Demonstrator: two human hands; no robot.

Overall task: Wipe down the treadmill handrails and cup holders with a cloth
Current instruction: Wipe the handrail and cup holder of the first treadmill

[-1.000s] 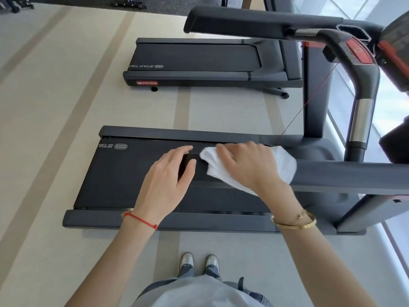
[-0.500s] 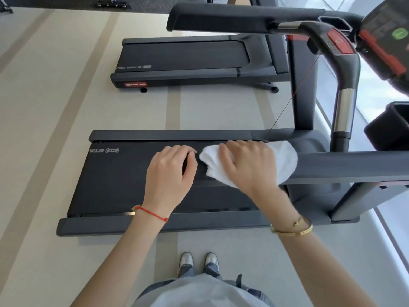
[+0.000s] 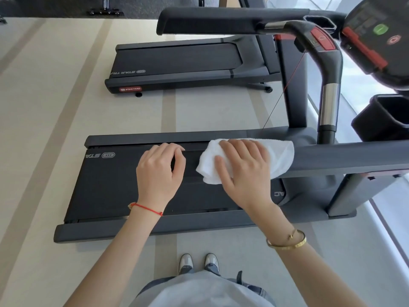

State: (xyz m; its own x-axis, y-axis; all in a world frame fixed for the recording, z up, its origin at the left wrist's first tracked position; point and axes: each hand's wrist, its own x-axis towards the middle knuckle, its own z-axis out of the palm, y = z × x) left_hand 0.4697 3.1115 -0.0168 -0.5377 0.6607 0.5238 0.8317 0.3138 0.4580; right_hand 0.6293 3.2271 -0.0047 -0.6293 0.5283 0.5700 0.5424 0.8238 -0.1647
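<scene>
Here the white cloth (image 3: pixel 279 156) lies draped over the near handrail (image 3: pixel 345 156) of the treadmill, close to its free end. The right hand (image 3: pixel 244 171) presses it down with fingers spread and slightly bent, while the left hand (image 3: pixel 159 171) curls around the rail's end, probably gripping it. A cup holder (image 3: pixel 385 118) sits near the console (image 3: pixel 380 38).

A pale floor (image 3: pixel 55 107) crossed by darker stripes is seen. A second treadmill (image 3: pixel 181 63) is parked farther off, and daylight is admitted through glazing (image 3: pixel 363 89) at right.
</scene>
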